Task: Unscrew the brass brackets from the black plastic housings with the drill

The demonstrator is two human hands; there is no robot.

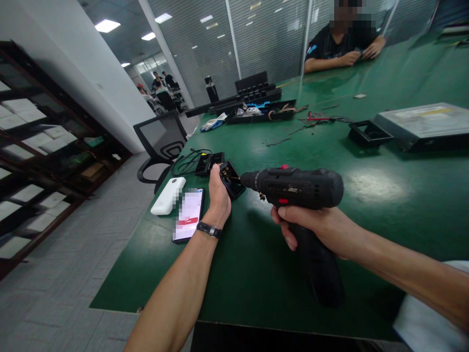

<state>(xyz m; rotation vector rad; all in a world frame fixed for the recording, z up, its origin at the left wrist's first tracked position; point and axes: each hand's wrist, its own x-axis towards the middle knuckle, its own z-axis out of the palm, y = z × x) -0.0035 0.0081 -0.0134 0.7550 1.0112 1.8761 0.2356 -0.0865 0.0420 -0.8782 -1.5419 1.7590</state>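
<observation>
My right hand (315, 227) grips the handle of a black cordless drill (300, 188) held level above the green table (330, 161). The drill's bit points left into a small black open box part (233, 178). My left hand (219, 195), with a dark band on its wrist, holds that part tilted up on the table. A second black part (208, 162) lies just behind it, beside a coil of black cable (186, 161).
A phone (188, 214) and a white power bank (167, 195) lie left of my left hand. Farther back sit black trays (262, 111), a black frame (368, 133), a flat grey device (425, 122) and loose wires. Another person sits at the far end. An office chair (161, 142) and shelves stand left.
</observation>
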